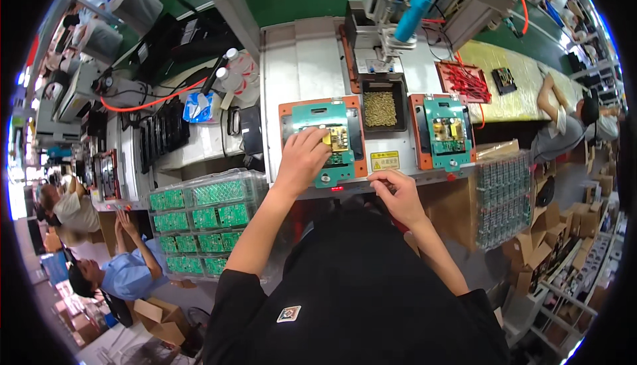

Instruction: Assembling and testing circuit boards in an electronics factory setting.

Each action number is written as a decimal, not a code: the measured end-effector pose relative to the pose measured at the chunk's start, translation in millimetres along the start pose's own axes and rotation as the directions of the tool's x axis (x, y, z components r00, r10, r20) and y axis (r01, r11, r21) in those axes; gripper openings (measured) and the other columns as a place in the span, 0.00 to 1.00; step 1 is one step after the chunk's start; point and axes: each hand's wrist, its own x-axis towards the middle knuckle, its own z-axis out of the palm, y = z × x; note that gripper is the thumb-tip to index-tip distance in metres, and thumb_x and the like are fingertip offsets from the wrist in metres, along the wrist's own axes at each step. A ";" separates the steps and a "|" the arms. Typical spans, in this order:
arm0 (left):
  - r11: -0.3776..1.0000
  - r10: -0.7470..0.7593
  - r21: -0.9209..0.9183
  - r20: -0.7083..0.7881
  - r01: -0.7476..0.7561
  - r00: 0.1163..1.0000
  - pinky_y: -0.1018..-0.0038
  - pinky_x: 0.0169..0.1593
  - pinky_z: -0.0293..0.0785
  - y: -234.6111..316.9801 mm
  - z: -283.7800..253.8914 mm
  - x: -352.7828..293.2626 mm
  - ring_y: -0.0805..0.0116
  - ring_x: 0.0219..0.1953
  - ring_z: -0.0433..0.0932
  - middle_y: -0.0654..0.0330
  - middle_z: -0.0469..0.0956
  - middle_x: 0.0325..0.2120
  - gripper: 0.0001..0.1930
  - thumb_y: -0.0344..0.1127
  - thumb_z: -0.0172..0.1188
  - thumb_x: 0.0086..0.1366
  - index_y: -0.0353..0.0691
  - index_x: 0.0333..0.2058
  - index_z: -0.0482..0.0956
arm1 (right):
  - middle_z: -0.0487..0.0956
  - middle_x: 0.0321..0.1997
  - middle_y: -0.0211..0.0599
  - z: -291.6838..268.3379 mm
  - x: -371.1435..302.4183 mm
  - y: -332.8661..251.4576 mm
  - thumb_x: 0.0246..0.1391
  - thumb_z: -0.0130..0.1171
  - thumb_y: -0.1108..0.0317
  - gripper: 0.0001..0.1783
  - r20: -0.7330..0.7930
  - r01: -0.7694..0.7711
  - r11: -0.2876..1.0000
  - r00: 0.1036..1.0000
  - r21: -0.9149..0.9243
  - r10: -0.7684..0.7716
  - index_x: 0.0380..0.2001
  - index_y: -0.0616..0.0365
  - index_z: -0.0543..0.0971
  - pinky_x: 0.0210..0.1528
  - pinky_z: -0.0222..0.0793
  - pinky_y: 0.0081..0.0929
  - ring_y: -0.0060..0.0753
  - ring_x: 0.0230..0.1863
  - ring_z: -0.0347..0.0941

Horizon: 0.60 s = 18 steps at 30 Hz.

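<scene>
My left hand [305, 158] reaches over the left fixture, a teal plate in an orange frame [361, 159]. Its fingers are bent and close together on the left side of a circuit board [339, 138] with yellow parts, and they hide that side. Near the bench's front edge, my right hand [398, 196] is closed in a pinch; whatever sits between thumb and forefinger is too small to name. Between the two fixtures stands a black bin of small brass-coloured pieces [380, 108]. A similar circuit board [448, 133] lies in the right fixture [418, 116].
A blue cylindrical tool [419, 5] hangs above the bin. Red-handled items fill a tray [442, 73] at back right. Clear trays of green boards [206, 216] stand at left, another stacked tray [504, 199] at right. Bottles [240, 73] stand back left. Other people sit on both sides.
</scene>
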 end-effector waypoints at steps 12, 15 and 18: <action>0.942 -0.321 -0.099 -0.002 0.320 0.947 0.60 0.52 0.68 -8.8 -20.5 -10.1 0.53 0.51 0.71 0.56 0.73 0.48 0.19 0.32 0.68 0.51 0.39 0.44 0.76 | 0.73 0.40 0.38 26.8 92.3 -13.4 0.50 0.62 0.73 0.20 0.093 0.402 0.871 0.915 -0.283 -0.392 0.48 0.59 0.75 0.41 0.71 0.30 0.38 0.37 0.72; 0.911 -0.403 -0.103 -0.011 0.400 0.915 0.62 0.53 0.68 -8.8 -15.0 -13.4 0.53 0.51 0.72 0.55 0.74 0.48 0.20 0.32 0.69 0.51 0.38 0.44 0.76 | 0.72 0.42 0.40 34.7 117.2 -4.2 0.48 0.65 0.71 0.24 0.302 0.454 0.778 0.887 -0.434 -0.349 0.50 0.58 0.73 0.44 0.70 0.34 0.43 0.40 0.72; 0.896 -0.431 -0.144 -0.054 0.420 0.901 0.63 0.54 0.69 -6.5 -11.3 -14.4 0.54 0.51 0.73 0.54 0.75 0.48 0.20 0.32 0.69 0.51 0.37 0.44 0.77 | 0.72 0.39 0.41 28.6 117.2 -5.7 0.47 0.66 0.70 0.21 0.296 0.465 0.792 0.881 -0.396 -0.369 0.46 0.59 0.74 0.43 0.70 0.37 0.46 0.40 0.72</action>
